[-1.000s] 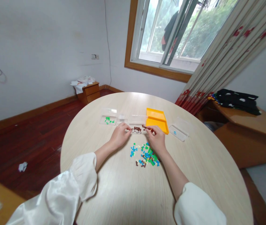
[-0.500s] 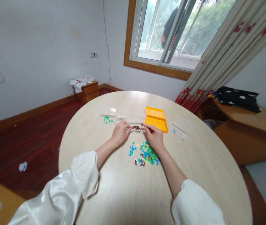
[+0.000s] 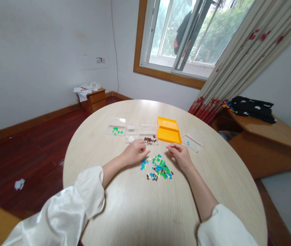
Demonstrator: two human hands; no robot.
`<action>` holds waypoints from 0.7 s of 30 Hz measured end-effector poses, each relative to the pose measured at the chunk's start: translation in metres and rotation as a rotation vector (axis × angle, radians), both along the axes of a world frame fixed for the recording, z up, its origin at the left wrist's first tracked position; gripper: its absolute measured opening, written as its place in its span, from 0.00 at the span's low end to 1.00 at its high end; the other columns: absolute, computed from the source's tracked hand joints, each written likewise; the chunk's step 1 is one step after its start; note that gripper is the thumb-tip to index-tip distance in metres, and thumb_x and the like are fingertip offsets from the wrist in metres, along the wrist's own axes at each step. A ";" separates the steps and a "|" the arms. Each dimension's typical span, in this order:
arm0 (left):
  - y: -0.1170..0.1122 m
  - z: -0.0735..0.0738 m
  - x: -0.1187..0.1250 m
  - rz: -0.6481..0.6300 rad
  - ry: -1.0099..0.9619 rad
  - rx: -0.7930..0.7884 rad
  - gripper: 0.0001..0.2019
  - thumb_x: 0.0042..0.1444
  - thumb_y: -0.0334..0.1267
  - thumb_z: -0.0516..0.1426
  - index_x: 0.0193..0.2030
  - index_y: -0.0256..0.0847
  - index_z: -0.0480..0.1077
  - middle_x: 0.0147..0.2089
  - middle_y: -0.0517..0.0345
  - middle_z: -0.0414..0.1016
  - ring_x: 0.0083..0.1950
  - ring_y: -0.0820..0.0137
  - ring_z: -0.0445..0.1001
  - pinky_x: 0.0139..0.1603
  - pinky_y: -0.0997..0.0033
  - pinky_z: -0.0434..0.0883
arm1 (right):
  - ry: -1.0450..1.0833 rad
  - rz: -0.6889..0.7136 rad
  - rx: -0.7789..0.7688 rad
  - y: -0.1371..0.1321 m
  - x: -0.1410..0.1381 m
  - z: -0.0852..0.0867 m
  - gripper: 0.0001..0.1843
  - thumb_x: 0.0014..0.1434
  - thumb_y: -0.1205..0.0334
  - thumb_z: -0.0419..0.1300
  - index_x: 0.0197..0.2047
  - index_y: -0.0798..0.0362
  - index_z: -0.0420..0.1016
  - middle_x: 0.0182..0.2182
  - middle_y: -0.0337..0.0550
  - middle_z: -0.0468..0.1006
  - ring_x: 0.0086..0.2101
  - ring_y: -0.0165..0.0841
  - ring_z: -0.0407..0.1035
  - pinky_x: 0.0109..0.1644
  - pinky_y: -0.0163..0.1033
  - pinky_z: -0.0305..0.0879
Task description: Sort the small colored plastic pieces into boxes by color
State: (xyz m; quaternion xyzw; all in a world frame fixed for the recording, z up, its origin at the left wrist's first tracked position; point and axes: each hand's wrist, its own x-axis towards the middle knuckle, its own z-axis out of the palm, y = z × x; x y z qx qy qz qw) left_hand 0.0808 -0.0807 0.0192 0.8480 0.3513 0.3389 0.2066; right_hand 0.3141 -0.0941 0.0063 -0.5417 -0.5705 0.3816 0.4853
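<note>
A heap of small plastic bricks [image 3: 158,167], blue, green, brown and pale yellow, lies on the round wooden table [image 3: 140,205]. My left hand [image 3: 134,152] rests at the heap's left edge, fingers curled together toward the bricks. My right hand [image 3: 180,155] sits just right of the heap with fingers bent in a loose pinch; what they hold, if anything, is too small to make out. Beyond the hands stands a clear box of brown bricks [image 3: 149,139].
A row of boxes runs across the table: a clear box with green bricks [image 3: 116,130], a small clear box [image 3: 131,137], a yellow tray [image 3: 169,135], a clear box with one blue piece [image 3: 191,141]. A wooden bench with dark cloth [image 3: 253,108] stands right.
Both hands have drawn back from the clear box of brown bricks toward me. They now flank the heap of loose bricks, further apart than before.
</note>
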 end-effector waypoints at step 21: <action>-0.020 -0.007 0.017 -0.304 0.200 -0.023 0.05 0.51 0.32 0.59 0.33 0.36 0.76 0.33 0.54 0.71 0.35 0.71 0.69 0.37 0.75 0.63 | -0.369 0.573 -0.332 -0.014 0.011 0.027 0.13 0.40 0.56 0.67 0.27 0.58 0.78 0.18 0.35 0.65 0.21 0.24 0.56 0.24 0.32 0.50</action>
